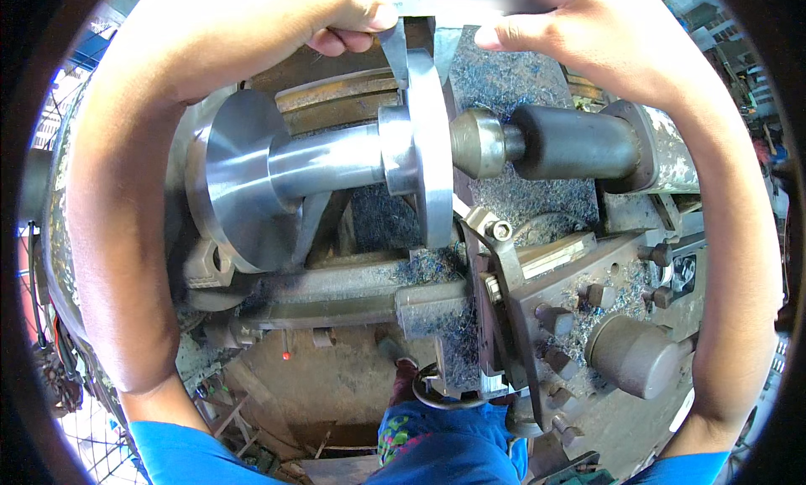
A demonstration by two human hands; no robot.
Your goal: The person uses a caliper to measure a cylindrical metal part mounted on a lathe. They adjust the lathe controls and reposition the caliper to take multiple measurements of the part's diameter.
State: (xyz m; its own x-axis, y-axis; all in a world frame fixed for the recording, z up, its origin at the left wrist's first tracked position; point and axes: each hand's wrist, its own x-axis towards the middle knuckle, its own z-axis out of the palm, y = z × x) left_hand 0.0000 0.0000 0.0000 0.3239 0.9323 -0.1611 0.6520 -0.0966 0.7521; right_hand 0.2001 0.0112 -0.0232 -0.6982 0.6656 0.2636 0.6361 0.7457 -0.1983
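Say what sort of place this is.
Most likely a metalworking machine shop: a lathe has a flanged metal shaft mounted in it, metal chips lie scattered over it, and a caliper straddles the shaft's right-hand flange.

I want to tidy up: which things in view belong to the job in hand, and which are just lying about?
In use:
caliper, jaws either side of the metal disc
left hand and right hand, at the caliper
shaft
cone right of the disc

Lying about:
metal shavings, scattered loose
clutter at the right edge, too small to name
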